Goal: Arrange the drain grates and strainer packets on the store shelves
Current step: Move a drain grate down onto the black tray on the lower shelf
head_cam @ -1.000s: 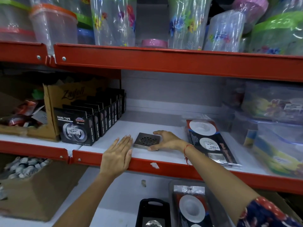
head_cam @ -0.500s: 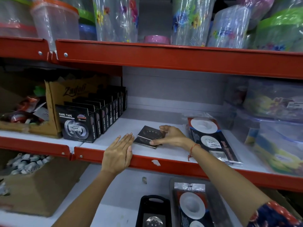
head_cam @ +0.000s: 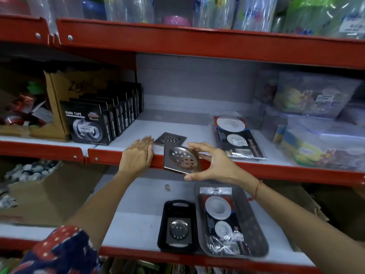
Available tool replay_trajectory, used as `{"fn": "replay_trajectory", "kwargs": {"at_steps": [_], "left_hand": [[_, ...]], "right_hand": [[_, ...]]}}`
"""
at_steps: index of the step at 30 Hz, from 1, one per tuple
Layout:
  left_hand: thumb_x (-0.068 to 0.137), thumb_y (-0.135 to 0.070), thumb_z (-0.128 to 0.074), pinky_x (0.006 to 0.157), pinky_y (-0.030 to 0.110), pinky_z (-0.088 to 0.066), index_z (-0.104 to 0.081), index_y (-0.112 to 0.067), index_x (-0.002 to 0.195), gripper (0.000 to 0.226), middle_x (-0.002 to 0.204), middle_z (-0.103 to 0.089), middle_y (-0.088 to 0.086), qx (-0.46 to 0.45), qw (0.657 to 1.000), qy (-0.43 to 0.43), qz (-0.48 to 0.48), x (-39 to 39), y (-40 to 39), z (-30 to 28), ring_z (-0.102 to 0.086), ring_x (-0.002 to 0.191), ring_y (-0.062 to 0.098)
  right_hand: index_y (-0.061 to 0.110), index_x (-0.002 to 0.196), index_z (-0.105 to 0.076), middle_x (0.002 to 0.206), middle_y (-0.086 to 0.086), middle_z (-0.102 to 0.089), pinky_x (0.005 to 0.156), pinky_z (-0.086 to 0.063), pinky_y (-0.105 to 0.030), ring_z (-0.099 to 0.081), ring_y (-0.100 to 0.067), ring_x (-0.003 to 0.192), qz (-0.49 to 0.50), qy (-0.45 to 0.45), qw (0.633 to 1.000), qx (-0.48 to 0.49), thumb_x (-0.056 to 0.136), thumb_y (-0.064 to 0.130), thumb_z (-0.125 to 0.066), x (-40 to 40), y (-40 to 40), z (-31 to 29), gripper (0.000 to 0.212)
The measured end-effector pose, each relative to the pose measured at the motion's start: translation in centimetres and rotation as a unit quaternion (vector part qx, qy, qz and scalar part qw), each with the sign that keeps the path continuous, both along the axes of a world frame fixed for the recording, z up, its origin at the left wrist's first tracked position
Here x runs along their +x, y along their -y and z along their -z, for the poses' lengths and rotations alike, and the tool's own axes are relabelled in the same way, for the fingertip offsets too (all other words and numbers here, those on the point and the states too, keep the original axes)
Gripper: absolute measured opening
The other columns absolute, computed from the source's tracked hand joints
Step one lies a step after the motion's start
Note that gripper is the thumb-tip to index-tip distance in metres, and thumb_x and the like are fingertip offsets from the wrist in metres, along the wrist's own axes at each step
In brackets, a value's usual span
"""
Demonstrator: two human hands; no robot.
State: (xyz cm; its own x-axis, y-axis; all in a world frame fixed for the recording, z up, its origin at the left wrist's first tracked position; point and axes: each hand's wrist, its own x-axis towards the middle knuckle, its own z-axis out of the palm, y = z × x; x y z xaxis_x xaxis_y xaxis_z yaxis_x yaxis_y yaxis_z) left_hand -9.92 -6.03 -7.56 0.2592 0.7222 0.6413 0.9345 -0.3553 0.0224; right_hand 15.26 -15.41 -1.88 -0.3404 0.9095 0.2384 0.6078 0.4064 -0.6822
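three drain grates, two hands

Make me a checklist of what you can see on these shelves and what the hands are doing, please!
Surface: middle shelf, white with a red front edge.
Job's things: one drain grate lying flat on the middle shelf; a second held grate tilted up in front of the shelf edge; strainer packets stacked to the right; a black tray with a grate and a grey tray with packets on the lower shelf.
Clutter: nano tape boxes, cardboard box.
Grippers: left hand flat on the shelf edge; right hand holds the tilted grate.
Cables: nothing seen.
Surroundings: plastic containers at right and above.
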Motion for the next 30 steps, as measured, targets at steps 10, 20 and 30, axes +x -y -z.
{"fn": "replay_trajectory", "kwargs": {"at_steps": [10, 20, 30], "left_hand": [[0.098, -0.020, -0.029, 0.113, 0.032, -0.035, -0.057, -0.003, 0.129, 0.046, 0.134, -0.059, 0.012, 0.009, 1.000, 0.030, 0.003, 0.0, -0.2, 0.6, -0.053, 0.128, 0.022], [0.093, -0.013, -0.037, 0.102, 0.038, -0.049, -0.066, -0.003, 0.118, 0.039, 0.121, -0.068, 0.012, 0.147, 0.987, 0.059, 0.039, 0.0, -2.3, 1.8, -0.064, 0.115, 0.023], [0.095, -0.014, -0.027, 0.105, 0.038, -0.046, -0.064, -0.005, 0.122, 0.046, 0.124, -0.066, 0.010, 0.261, 0.961, 0.044, 0.075, -0.4, -3.9, 3.0, -0.062, 0.118, 0.018]], "right_hand": [[0.036, 0.138, -0.045, 0.131, 0.027, -0.047, 0.105, -0.039, -0.021, -0.048, 0.007, 0.120, -0.006, 0.108, 0.994, 0.006, 0.046, 0.076, -0.075, -0.4, 2.2, 7.8, 0.105], [0.017, 0.147, -0.030, 0.143, -0.007, -0.043, 0.102, -0.043, -0.032, -0.049, -0.024, 0.126, 0.041, 0.295, 0.949, -0.100, 0.055, 0.064, -0.076, -0.8, -3.3, 18.0, 0.114], [0.005, 0.124, -0.056, 0.132, -0.014, -0.050, 0.091, -0.051, -0.039, -0.058, -0.029, 0.110, -0.031, 0.490, 0.861, -0.134, 0.059, 0.052, -0.081, -3.9, -6.8, 23.2, 0.084]]}}
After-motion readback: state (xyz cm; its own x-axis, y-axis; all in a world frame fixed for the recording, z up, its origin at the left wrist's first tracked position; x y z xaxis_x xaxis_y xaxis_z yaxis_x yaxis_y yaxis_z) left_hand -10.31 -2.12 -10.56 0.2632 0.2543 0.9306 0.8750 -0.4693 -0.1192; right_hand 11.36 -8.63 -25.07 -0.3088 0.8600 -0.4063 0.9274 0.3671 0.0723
